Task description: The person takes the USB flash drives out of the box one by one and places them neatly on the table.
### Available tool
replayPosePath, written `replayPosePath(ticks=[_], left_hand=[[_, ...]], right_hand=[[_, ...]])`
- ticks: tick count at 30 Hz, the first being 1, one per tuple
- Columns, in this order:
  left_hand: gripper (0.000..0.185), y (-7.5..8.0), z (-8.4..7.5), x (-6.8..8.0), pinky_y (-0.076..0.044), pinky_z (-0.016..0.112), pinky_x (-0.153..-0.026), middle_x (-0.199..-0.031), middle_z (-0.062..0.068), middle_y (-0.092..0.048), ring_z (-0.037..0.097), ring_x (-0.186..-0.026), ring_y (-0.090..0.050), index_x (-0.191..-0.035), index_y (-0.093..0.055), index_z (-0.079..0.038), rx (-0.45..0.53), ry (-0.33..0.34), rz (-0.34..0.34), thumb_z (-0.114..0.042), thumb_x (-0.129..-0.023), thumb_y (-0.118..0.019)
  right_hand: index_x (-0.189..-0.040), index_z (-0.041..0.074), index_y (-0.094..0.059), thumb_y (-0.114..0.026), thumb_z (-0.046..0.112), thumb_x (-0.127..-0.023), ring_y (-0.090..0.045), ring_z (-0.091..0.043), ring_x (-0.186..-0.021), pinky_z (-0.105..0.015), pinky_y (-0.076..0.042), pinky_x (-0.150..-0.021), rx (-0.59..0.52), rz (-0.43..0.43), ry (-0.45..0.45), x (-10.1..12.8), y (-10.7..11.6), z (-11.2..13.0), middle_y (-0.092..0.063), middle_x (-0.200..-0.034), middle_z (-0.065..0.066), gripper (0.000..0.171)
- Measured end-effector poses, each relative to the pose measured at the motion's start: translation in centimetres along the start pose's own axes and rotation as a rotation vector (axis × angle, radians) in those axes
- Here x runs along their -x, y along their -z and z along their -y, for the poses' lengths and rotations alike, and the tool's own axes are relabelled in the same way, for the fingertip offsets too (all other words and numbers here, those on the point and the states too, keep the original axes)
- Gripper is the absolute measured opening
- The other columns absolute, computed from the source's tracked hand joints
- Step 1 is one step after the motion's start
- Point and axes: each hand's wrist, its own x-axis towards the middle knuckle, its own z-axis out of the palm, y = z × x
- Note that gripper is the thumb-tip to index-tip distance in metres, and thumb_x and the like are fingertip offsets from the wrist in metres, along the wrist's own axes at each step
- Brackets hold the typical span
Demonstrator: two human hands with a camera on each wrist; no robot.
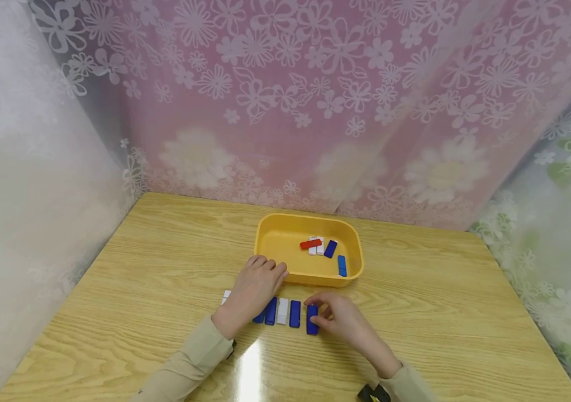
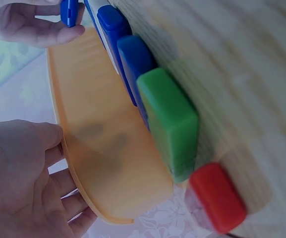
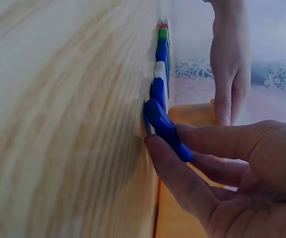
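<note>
A row of small blocks lies on the wooden table in front of a yellow tray. My right hand pinches the blue block at the row's right end between thumb and fingers; the right wrist view shows this blue block tilted up off the wood. My left hand lies relaxed over the row's left part, fingertips at the tray's near rim. Under it the left wrist view shows a red block, a green block and blue blocks.
Inside the tray lie a red block, white blocks and two blue blocks. Flowered curtains close off the back and both sides. A white block sticks out left of my left hand.
</note>
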Motion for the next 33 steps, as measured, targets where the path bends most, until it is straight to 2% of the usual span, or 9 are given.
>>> replayPosePath(ticks=[6,13,33], left_hand=[[0.018,0.0,0.0,0.0,-0.05,0.035,-0.084,-0.076,0.001,-0.066,0.022,-0.076,-0.06,-0.089,-0.063,-0.013,-0.003,0.001,0.002,-0.026,-0.102,-0.062],[0.019,0.0,0.0,0.0,-0.05,0.036,-0.084,-0.076,0.002,-0.066,0.022,-0.076,-0.06,-0.089,-0.062,-0.013,-0.012,0.001,0.0,-0.026,-0.103,-0.062],[0.02,-0.1,0.0,0.0,-0.05,0.036,-0.084,-0.076,0.002,-0.066,0.022,-0.076,-0.06,-0.088,-0.062,-0.012,-0.006,0.005,0.004,-0.026,-0.103,-0.061]], right_hand=[[-0.107,0.007,-0.072,-0.077,0.002,-0.087,-0.06,-0.011,-0.074,-0.024,-0.05,-0.063,0.027,-0.037,-0.051,-0.5,-0.4,0.1,-0.07,-0.096,-0.003,0.021],[-0.105,0.006,-0.073,-0.079,0.002,-0.085,-0.056,-0.012,-0.074,-0.023,-0.046,-0.062,0.053,-0.08,-0.04,-1.1,-0.7,0.1,-0.062,-0.095,-0.002,0.021],[-0.106,0.006,-0.073,-0.079,0.001,-0.085,-0.059,-0.013,-0.079,-0.023,-0.05,-0.068,0.046,-0.035,-0.017,-1.8,-1.0,-0.6,-0.064,-0.101,-0.004,0.022]])
